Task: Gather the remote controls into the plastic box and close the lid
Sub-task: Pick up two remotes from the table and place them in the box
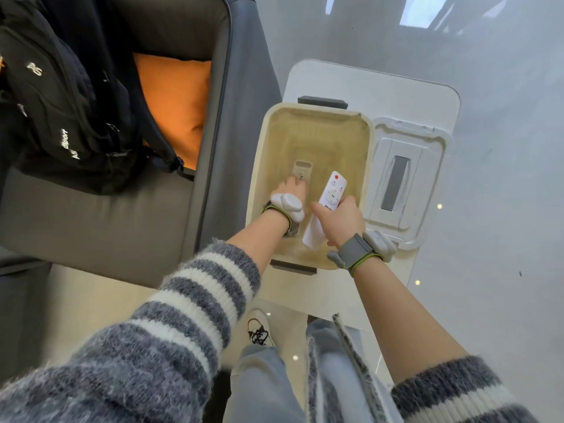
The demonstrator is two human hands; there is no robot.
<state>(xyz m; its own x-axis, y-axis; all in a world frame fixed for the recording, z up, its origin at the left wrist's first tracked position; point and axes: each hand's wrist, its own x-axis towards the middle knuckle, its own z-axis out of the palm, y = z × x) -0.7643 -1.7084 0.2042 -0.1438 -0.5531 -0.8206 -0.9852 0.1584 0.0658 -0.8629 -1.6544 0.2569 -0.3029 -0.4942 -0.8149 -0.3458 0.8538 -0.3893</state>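
Note:
A cream plastic box (262, 166) with grey latches stands open on a small white table (396, 96). Its white lid (406, 181) lies flat beside it on the right. My left hand (291, 189) reaches down inside the box and holds a grey-white remote (302, 170) near the bottom. My right hand (341, 219) grips a white remote (331, 195) with a red button, tilted over the box's near right part, its lower end sticking out below my palm.
A grey sofa (122, 233) stands directly left of the table, with a black backpack (61, 111) and an orange cushion (177, 99) on it. Glossy pale floor (503, 270) lies to the right. My knees and one shoe (259, 328) are below the table edge.

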